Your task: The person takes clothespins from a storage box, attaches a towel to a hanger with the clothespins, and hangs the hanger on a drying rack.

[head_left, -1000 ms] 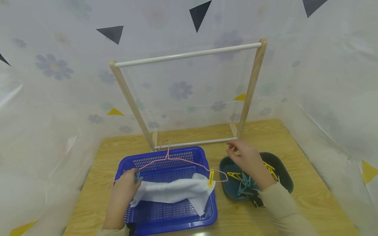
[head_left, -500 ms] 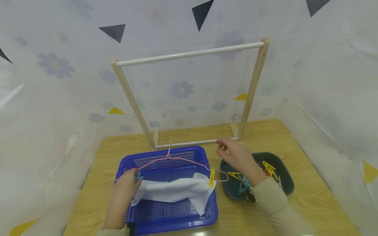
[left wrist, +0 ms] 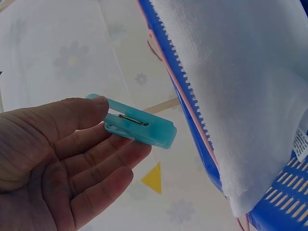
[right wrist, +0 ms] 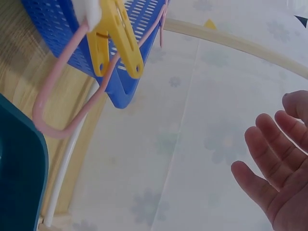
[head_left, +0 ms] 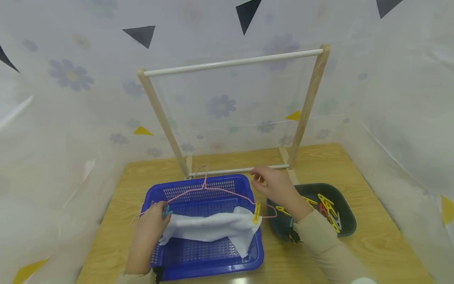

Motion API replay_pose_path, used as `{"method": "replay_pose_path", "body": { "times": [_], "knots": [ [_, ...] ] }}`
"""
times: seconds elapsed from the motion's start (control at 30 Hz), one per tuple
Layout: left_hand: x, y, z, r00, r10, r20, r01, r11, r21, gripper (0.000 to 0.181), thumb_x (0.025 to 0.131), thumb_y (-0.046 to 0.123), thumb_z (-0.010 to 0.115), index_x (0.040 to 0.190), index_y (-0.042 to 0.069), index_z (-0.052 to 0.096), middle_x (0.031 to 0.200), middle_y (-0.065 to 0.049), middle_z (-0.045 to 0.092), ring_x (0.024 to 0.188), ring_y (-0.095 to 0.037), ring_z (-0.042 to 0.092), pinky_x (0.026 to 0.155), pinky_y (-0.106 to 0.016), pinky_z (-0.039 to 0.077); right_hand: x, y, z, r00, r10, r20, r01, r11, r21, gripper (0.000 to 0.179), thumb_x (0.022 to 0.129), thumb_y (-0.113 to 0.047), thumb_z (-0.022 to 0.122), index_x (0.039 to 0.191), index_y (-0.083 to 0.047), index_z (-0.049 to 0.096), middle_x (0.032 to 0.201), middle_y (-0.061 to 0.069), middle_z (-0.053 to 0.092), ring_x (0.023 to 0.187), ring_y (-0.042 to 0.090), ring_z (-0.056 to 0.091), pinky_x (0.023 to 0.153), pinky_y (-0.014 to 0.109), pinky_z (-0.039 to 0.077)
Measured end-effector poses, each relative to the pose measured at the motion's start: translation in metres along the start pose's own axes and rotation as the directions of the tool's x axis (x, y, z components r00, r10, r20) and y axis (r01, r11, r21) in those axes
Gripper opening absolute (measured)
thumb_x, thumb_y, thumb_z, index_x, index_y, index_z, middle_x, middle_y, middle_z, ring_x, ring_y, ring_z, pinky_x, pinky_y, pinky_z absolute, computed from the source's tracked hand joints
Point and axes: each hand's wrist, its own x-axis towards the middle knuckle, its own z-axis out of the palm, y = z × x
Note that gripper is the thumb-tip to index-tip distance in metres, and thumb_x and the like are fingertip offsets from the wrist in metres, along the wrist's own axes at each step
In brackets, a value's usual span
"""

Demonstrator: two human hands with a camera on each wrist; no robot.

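Observation:
My left hand (head_left: 151,225) pinches a teal clothespin (left wrist: 156,131) between thumb and fingers at the left end of a white cloth (head_left: 213,227). In the left wrist view a gap separates the clothespin from the cloth. The cloth stretches along the bottom bar of a pink hanger (head_left: 204,185), over a blue basket (head_left: 209,271). At the right end a yellow clothespin (head_left: 257,213) clips cloth and hanger together. My right hand (head_left: 278,190) hovers between the basket and the dark green bin, its fingers loosely bent and nothing between them, as the right wrist view (right wrist: 284,159) confirms.
Several yellow, red and teal clothespins lie in the dark green bin (head_left: 349,215) on the right, partly behind my right forearm. Behind the basket stands a wooden rack with a white top rod (head_left: 234,63). Thin patterned sheeting (head_left: 221,114) encloses the wooden table (head_left: 383,236).
My right hand has moved left, away from over the bin, uncovering more clothespins there. My left hand keeps its pinch on the teal clothespin at nearly the same spot.

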Motion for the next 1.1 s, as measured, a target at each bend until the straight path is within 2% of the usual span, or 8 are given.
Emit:
{"method": "replay_pose_path", "body": {
  "times": [0.17,0.4,0.67,0.9,1.1],
  "knots": [
    [-0.001,-0.001,0.000,1.000,-0.004,0.003,0.004,1.000,-0.001,0.037,0.081,0.008,0.062,0.112,-0.010,0.051,0.102,-0.025,0.058,0.091,-0.040,0.056,0.074,-0.049,0.047,0.004,-0.003,0.007,0.999,-0.012,0.034,0.011,1.000,0.023,0.021,0.079,-0.010,0.066,0.098,-0.002,0.061,0.081,0.004,0.061,0.071,0.016,0.059,0.062,0.027,0.050],
    [-0.004,-0.001,-0.002,1.000,-0.013,-0.003,0.013,1.000,-0.005,0.037,0.081,0.008,0.061,0.112,-0.010,0.052,0.102,-0.024,0.059,0.092,-0.039,0.056,0.073,-0.049,0.048,0.010,-0.011,0.017,0.992,0.036,0.121,-0.044,0.997,0.063,0.021,0.082,-0.012,0.063,0.100,-0.004,0.061,0.087,0.002,0.060,0.075,0.016,0.058,0.064,0.026,0.049],
    [-0.004,0.000,-0.004,1.000,-0.026,-0.010,0.026,1.000,0.005,0.037,0.081,0.008,0.062,0.111,-0.009,0.053,0.104,-0.025,0.058,0.094,-0.041,0.055,0.076,-0.051,0.046,0.013,-0.011,0.027,0.994,-0.016,0.109,0.010,0.998,0.055,0.021,0.080,-0.012,0.065,0.099,-0.004,0.061,0.087,0.003,0.061,0.075,0.014,0.058,0.064,0.024,0.049],
    [-0.004,0.000,-0.006,1.000,-0.014,-0.019,0.015,0.999,0.037,0.035,0.080,0.009,0.063,0.109,-0.008,0.054,0.099,-0.023,0.060,0.089,-0.039,0.057,0.071,-0.050,0.047,0.015,-0.015,0.029,0.992,-0.015,0.125,0.006,0.998,0.069,0.023,0.080,-0.013,0.064,0.100,-0.003,0.061,0.089,0.004,0.061,0.075,0.013,0.058,0.066,0.025,0.049],
    [-0.004,0.001,-0.007,1.000,-0.017,-0.002,0.017,0.999,0.041,0.036,0.080,0.010,0.062,0.110,-0.008,0.054,0.101,-0.024,0.059,0.091,-0.040,0.056,0.072,-0.051,0.046,0.017,-0.016,0.032,0.991,-0.023,0.132,0.015,0.998,0.065,0.020,0.079,-0.011,0.064,0.097,-0.003,0.061,0.085,0.002,0.060,0.073,0.013,0.057,0.064,0.024,0.049]
  ]
}}
